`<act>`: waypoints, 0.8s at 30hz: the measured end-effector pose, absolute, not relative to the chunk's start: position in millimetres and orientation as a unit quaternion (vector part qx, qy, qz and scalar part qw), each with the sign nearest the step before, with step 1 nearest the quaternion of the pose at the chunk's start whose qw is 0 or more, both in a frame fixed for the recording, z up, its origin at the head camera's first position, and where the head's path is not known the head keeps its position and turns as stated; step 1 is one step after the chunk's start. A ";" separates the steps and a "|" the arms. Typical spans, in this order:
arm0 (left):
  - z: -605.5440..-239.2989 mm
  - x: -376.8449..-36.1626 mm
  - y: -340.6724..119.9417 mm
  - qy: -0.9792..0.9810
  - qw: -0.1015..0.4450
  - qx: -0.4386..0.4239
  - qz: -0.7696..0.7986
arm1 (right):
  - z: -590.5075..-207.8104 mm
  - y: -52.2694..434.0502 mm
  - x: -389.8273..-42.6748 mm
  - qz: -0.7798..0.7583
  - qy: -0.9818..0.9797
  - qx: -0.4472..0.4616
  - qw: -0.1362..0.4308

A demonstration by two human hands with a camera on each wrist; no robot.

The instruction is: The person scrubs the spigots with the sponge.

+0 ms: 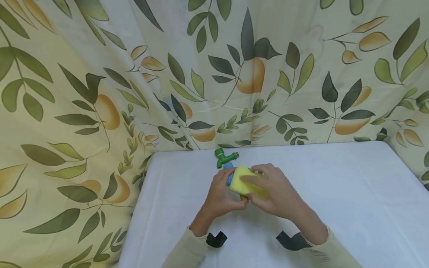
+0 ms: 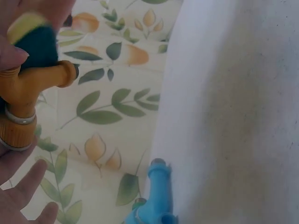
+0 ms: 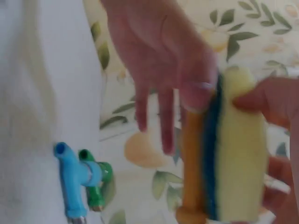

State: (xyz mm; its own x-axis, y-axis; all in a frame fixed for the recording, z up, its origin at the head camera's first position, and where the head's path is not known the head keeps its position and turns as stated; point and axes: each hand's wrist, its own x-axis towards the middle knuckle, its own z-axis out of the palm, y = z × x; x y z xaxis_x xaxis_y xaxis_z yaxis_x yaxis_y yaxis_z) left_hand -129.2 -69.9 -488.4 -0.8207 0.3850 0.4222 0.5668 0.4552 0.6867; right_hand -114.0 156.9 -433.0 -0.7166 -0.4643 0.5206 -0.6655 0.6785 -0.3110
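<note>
My right hand [image 1: 279, 191] grips a sponge [image 1: 239, 178], yellow with a dark green scouring side. My left hand [image 1: 216, 197] holds an orange plastic tap [image 2: 39, 86], its thumb on the tap's body and some fingers extended in the right wrist view. The sponge's scouring side lies against the tap [image 3: 191, 158] in that view. From the head, the sponge hides most of the orange tap. Just beyond the hands, a blue tap [image 1: 229, 165] lies on the table, partly covered by the left fingers. Behind it is a green tap [image 1: 223, 158].
A white cloth covers the table [image 1: 352, 193]. A curtain [image 1: 295, 108] printed with leaves and fruit hangs along the far edge and the left side. Black straps [image 1: 216, 239] sit at both wrists.
</note>
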 end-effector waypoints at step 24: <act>-482.1 -125.4 -69.4 -0.841 0.106 -0.265 -0.460 | -426.6 160.5 -114.6 0.250 -0.893 0.312 0.205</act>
State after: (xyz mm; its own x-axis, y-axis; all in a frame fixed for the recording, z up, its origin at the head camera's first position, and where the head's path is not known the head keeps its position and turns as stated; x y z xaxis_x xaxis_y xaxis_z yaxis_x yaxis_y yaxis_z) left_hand -125.4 -69.4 -482.1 -0.8371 0.3474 0.4226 0.5433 0.4368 0.7170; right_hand -114.6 160.5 -426.6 -0.7215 -0.4541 0.5226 -0.6596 0.6804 -0.3194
